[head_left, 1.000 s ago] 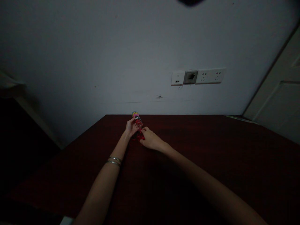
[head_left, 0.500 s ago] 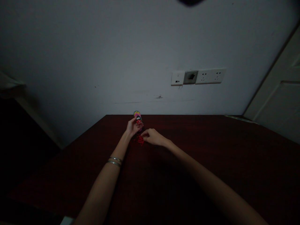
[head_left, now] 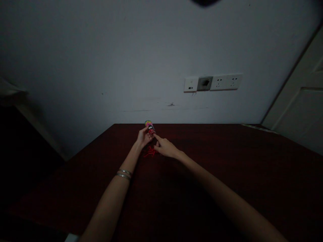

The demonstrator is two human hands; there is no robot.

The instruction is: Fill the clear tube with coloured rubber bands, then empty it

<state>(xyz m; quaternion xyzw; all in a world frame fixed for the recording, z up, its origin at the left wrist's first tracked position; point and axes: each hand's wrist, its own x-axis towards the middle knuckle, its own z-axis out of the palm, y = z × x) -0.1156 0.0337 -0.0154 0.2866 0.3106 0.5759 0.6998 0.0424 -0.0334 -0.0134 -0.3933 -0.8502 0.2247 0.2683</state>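
Observation:
My left hand point(head_left: 143, 137) is wrapped round a small colourful container point(head_left: 150, 127), pink and yellow at its far end with a dark label. It is tilted, its clear mouth towards me, and red shows inside. At that mouth is the outstretched index finger of my right hand point(head_left: 165, 147); the thumb is apart from it, and I see nothing between them. A small heap of thin red strips point(head_left: 150, 152) lies on the dark table just below both hands. What the strips are is too small to make out.
The dark reddish table point(head_left: 214, 158) runs back to a pale wall point(head_left: 126, 60). Several sockets point(head_left: 225, 82) are set in the wall at the right. A white door point(head_left: 302, 101) stands at the far right, and a dark piece of furniture point(head_left: 25, 151) at the left.
My right hand has moved from the red strips up to the container's mouth, its index finger now stretched out. The container has tipped and shifted slightly right; the strips lie more in the open.

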